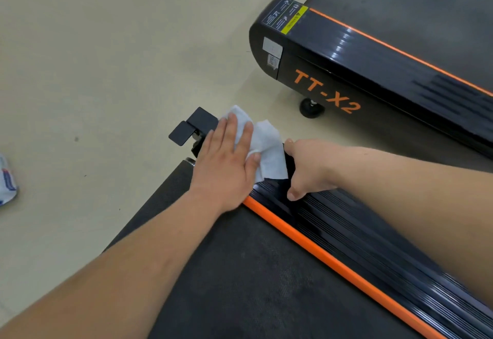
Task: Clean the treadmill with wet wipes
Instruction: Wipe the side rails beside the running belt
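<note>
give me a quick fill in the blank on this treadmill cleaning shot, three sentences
1. The left hand presses flat on a ____ wet wipe.
2. The right hand grips the end of the side rail, and the strip between that rail and the belt is ____.
3. The neighbouring treadmill bears the lettering ____ on its side.

Missing words: white; orange; TT-X2
</note>
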